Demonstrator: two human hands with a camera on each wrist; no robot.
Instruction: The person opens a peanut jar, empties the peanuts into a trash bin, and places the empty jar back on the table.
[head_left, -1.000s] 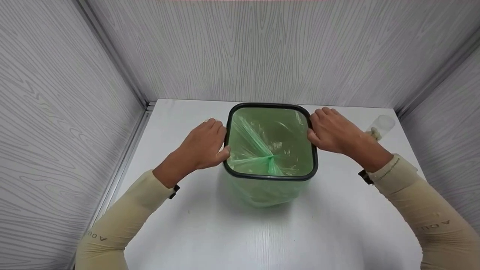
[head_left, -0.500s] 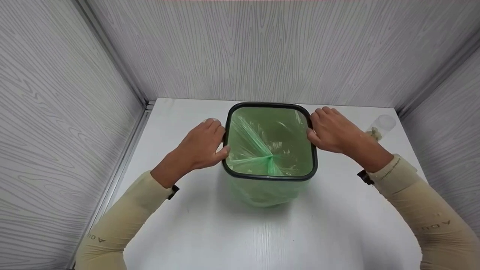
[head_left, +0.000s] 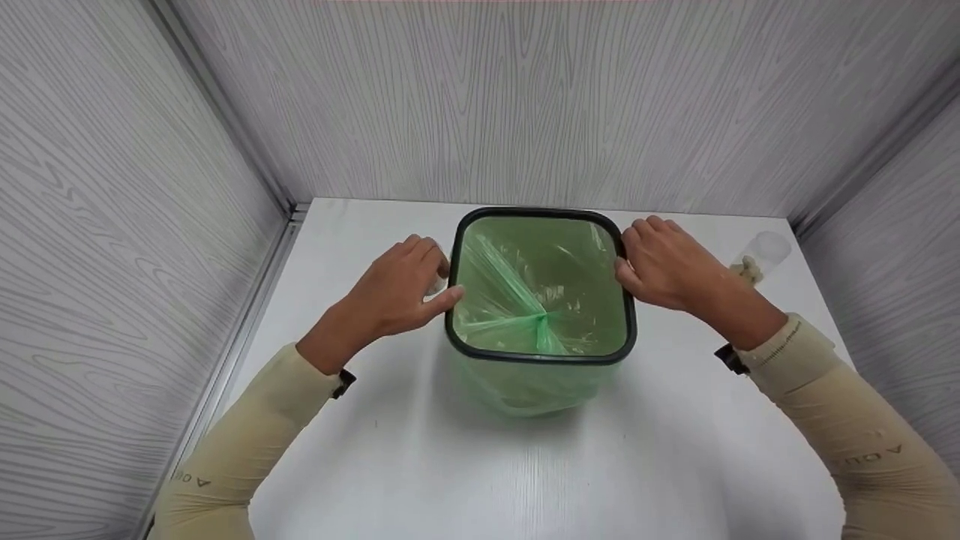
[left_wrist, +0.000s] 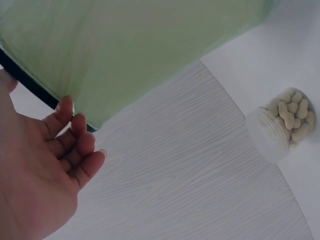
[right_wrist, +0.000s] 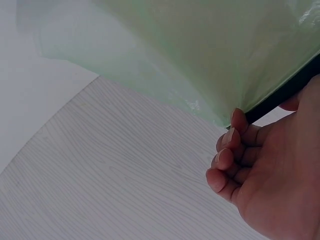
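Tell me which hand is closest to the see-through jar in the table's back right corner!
The right hand: the jar is just beyond its wrist; the left hand is across the green-lined bin.

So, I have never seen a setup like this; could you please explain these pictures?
There is no robot here: these are a person's bare left hand and right hand. The wide picture is taken from the head, the close ones from each wrist. The hands hold opposite sides of a black rim fitted with a green plastic bag. On the white table, at the head view's right, lies a clear container of pale pieces. The left wrist view shows a jar of peanuts; whether it is the same one, I cannot tell.
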